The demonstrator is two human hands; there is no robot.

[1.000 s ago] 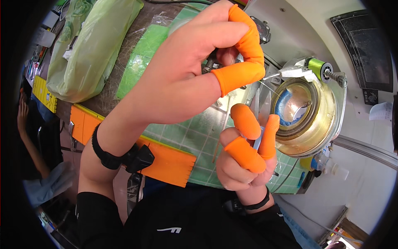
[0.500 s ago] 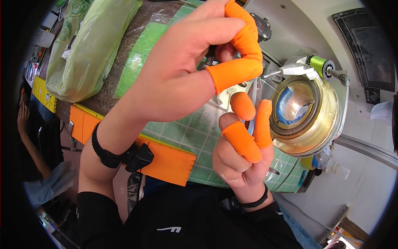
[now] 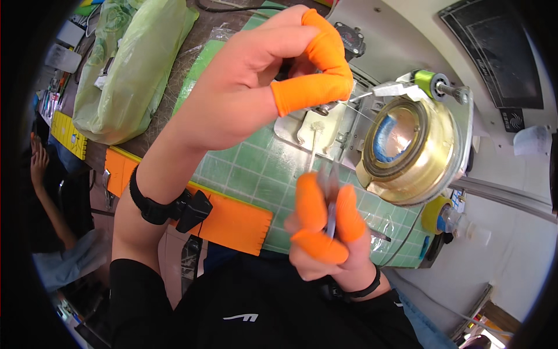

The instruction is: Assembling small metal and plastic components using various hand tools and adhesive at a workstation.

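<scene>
Your left hand point(image 3: 250, 81), wearing orange finger cots, is curled at upper centre, thumb and forefinger tips pinched together; what sits between them I cannot tell. Your right hand point(image 3: 328, 247), blurred at lower centre, grips a slim grey metal tweezer-like tool point(image 3: 331, 215), its tips pointing up the frame over the green gridded mat point(image 3: 250, 174). At centre right stands a round brass-coloured metal housing point(image 3: 439, 151) with a blue-lined opening.

Metallic tool point(image 3: 331, 183); glossy metal drum point(image 3: 433, 152); plastic bag point(image 3: 136, 70)
</scene>
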